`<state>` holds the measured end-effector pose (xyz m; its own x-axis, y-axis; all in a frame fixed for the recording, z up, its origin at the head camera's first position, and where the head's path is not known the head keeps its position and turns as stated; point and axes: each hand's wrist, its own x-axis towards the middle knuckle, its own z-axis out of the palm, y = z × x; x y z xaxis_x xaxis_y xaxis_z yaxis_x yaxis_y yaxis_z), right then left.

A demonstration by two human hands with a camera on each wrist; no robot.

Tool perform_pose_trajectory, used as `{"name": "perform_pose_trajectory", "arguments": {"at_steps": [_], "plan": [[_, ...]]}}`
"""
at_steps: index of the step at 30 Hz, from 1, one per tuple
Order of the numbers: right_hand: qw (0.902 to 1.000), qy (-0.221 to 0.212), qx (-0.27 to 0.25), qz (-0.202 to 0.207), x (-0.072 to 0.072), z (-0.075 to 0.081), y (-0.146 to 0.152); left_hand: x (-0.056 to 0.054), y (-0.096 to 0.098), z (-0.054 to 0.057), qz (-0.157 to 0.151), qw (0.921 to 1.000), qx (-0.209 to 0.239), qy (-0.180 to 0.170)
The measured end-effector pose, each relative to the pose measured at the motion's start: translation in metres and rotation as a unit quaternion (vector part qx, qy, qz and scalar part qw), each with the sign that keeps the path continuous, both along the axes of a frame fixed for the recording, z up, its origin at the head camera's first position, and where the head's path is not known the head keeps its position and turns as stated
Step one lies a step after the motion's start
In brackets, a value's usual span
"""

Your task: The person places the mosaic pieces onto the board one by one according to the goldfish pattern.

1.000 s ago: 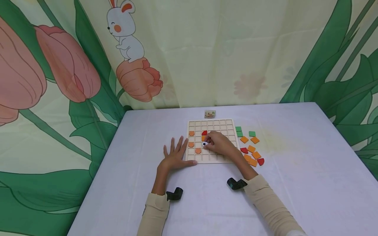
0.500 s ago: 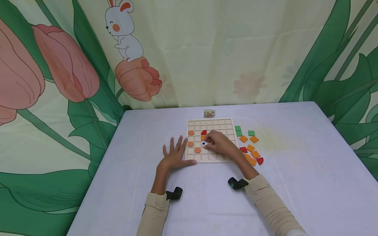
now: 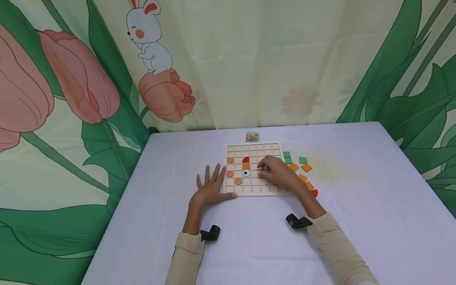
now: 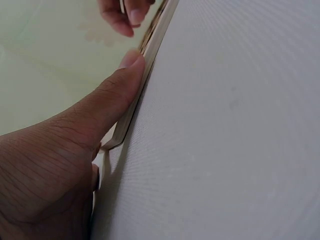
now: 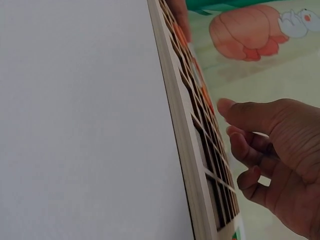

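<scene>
A pale wooden grid board [image 3: 265, 190] lies on the table, and several pieces sit in its cells. Among them are a white eye piece [image 3: 246, 173], an orange square [image 3: 246, 166], a red quarter-round piece [image 3: 246, 159] and orange discs [image 3: 238, 181]. At the board's left front corner my left hand [image 3: 209, 192] rests with fingers spread, its thumb [image 4: 112, 97] along the front edge. My right hand [image 3: 276, 170] hovers over the right half of the board. In the right wrist view its fingers [image 5: 250, 115] are loosely bent, apart from the board, and hold nothing.
Right of the board lie loose green squares [image 3: 303, 160], orange squares [image 3: 306, 168] and a red piece [image 3: 314, 193]; my right hand and forearm partly cover this group. A small patterned card or block [image 3: 252, 137] is behind the board. A printed curtain [image 3: 242, 79] hangs beyond the table.
My right hand has let go of the eye piece, which stays on the board below the orange square, and has moved right. The left hand has stayed in place.
</scene>
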<state>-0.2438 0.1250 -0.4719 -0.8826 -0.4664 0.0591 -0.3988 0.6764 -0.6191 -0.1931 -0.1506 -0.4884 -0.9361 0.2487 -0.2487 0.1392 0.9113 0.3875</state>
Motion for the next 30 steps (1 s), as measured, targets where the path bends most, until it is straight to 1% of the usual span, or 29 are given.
{"name": "perform_pose_trajectory", "arguments": {"at_steps": [4, 9, 15, 20, 25, 30], "plan": [[0.9999, 0.001, 0.003, -0.010, 0.004, 0.004, 0.016, 0.001, -0.001, 0.000, 0.002, 1.0000, 0.003, 0.001], [0.9997, 0.001, -0.005, -0.024, 0.011, 0.008, 0.039, 0.001, -0.001, -0.001, 0.001, 1.0000, 0.003, 0.003], [0.9993, -0.007, 0.000, -0.037, 0.017, 0.006, 0.065, 0.000, 0.000, 0.000, 0.002, 1.0000, 0.001, 0.003], [0.9996, -0.002, 0.003, -0.029, 0.020, 0.002, 0.083, 0.000, 0.001, -0.001, 0.000, 1.0000, -0.003, 0.004], [0.9997, -0.003, 0.010, -0.021, 0.023, 0.000, 0.096, 0.001, 0.000, -0.001, -0.001, 1.0000, -0.006, 0.004], [0.9993, -0.028, 0.016, -0.016, 0.025, 0.002, 0.104, 0.002, 0.001, 0.001, -0.002, 1.0000, 0.000, 0.002]]}}
